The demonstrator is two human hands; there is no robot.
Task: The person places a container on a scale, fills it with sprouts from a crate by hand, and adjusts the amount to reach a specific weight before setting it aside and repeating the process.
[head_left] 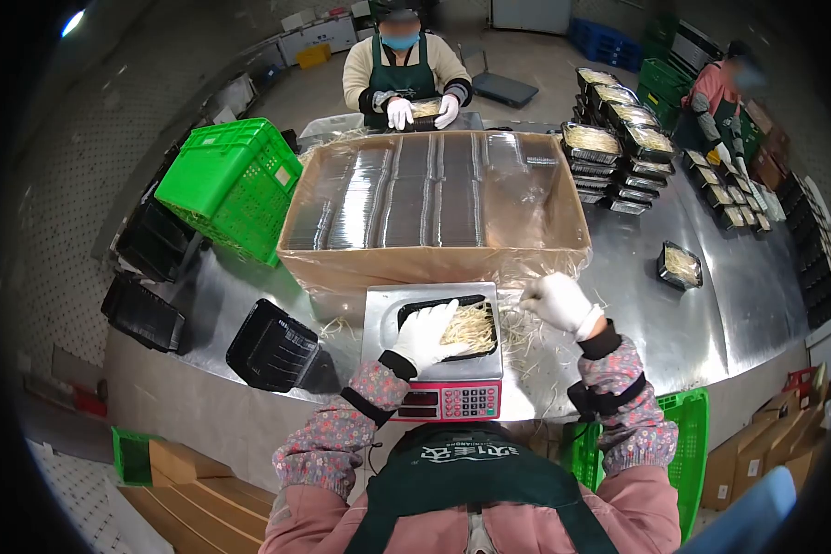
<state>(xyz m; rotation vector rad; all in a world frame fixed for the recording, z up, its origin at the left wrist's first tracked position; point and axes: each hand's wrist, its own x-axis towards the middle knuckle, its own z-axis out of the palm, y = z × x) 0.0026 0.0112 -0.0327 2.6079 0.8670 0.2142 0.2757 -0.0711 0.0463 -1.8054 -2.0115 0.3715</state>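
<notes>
- Head view: blk tray on your scale, pale stringy sprouts inside, tangled.
- Your L hand: fingers outstretched over tray.
- Your R hand: curled, can't tell if holding anything.
- Carton: clear plastic pcs in rows.

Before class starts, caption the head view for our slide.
Gloved left hand over a black tray of pale strands on a scale, right hand nearby.
</notes>
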